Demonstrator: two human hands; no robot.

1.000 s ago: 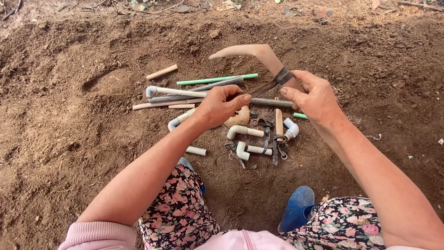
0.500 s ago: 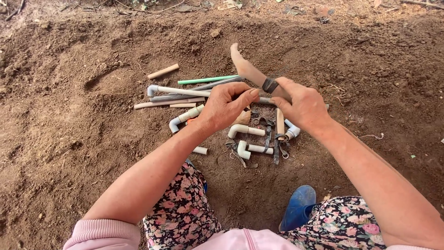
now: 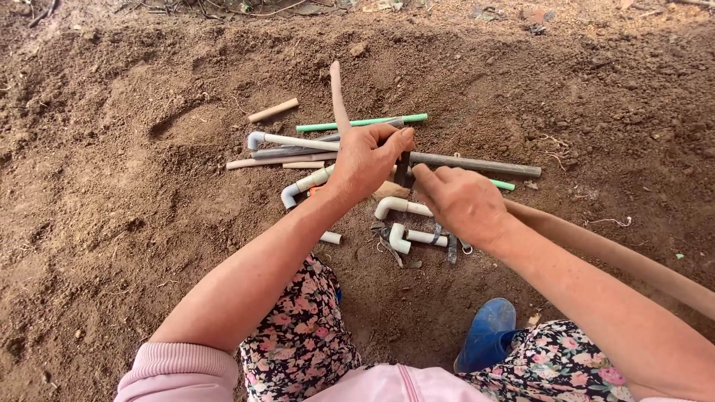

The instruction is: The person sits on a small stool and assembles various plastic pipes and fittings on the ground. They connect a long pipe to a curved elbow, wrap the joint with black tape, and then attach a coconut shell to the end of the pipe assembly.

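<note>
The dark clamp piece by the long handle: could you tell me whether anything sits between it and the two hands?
Nothing visible does. The left hand and the right hand both already touch the dark clamp piece on the long handle.

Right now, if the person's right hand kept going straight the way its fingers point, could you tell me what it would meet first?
The right hand points up and to the left, toward the left hand. Its fingertips already sit at the dark band on the long wooden tool, so it would likely meet that band first, then the left hand's fingers; depth is unclear.
</note>
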